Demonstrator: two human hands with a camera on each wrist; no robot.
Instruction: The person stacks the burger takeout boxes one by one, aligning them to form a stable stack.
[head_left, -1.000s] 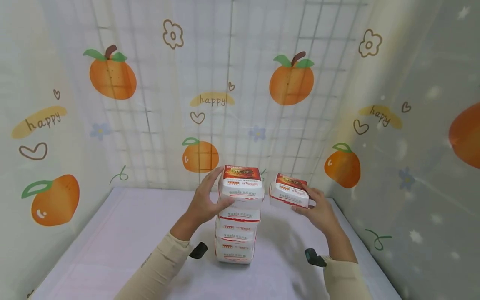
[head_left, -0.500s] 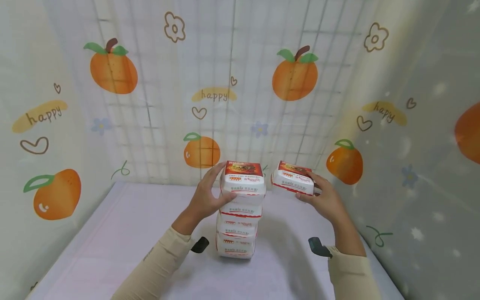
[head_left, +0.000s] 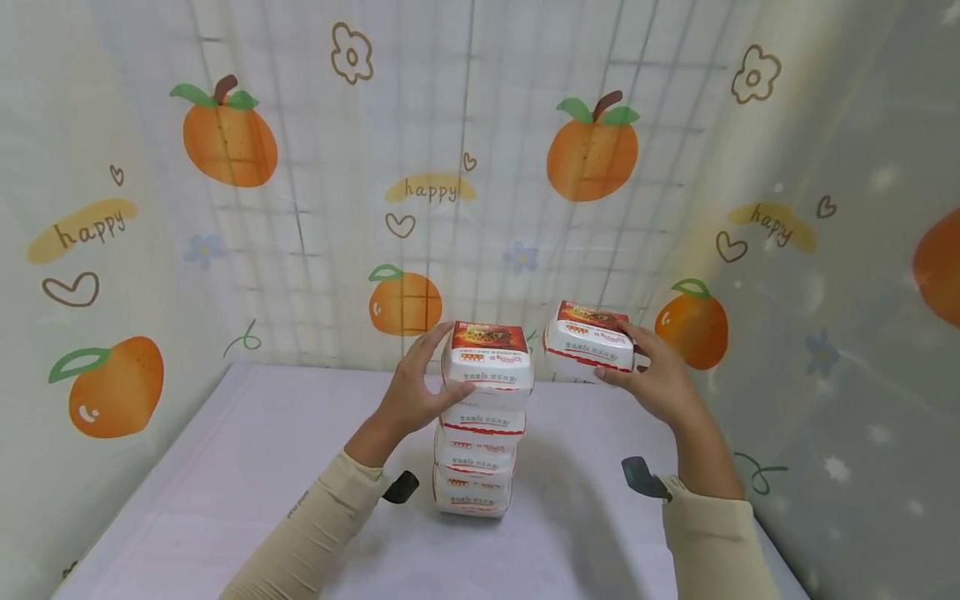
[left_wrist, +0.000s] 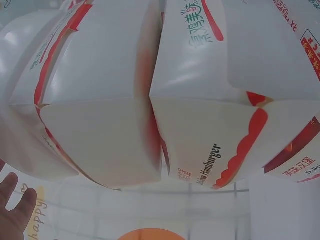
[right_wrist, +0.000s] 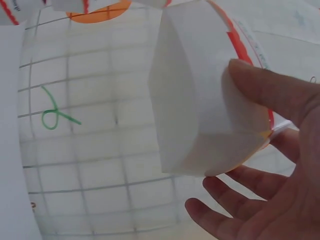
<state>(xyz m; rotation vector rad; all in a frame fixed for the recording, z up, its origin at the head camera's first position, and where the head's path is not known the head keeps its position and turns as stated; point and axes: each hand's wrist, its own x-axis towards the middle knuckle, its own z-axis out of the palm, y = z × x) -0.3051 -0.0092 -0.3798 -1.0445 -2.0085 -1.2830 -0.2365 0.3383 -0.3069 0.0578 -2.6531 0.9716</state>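
Observation:
A stack of white hamburger boxes (head_left: 472,492) with red trim stands on the table. The top box (head_left: 487,358) has a burger picture on its red lid. My left hand (head_left: 408,396) holds this top box at its left side, thumb across the front and fingers toward the back. Right of the stack, my right hand (head_left: 652,371) grips another hamburger box (head_left: 588,342) by its right end, raised to about the top box's height and slightly tilted. In the right wrist view, that box (right_wrist: 200,95) shows its plain underside, and the thumb (right_wrist: 265,85) presses on its side.
The pale table (head_left: 292,450) is enclosed by a curtain (head_left: 300,125) printed with oranges, with a wire grid showing through behind. A grey-white curtain side (head_left: 847,400) stands close to the right arm. Dark wrist cameras (head_left: 401,487) jut out at both cuffs.
My right hand has raised its hamburger box and moved slightly right. The left hand stays on the top box of the stack. The head view has shifted a little.

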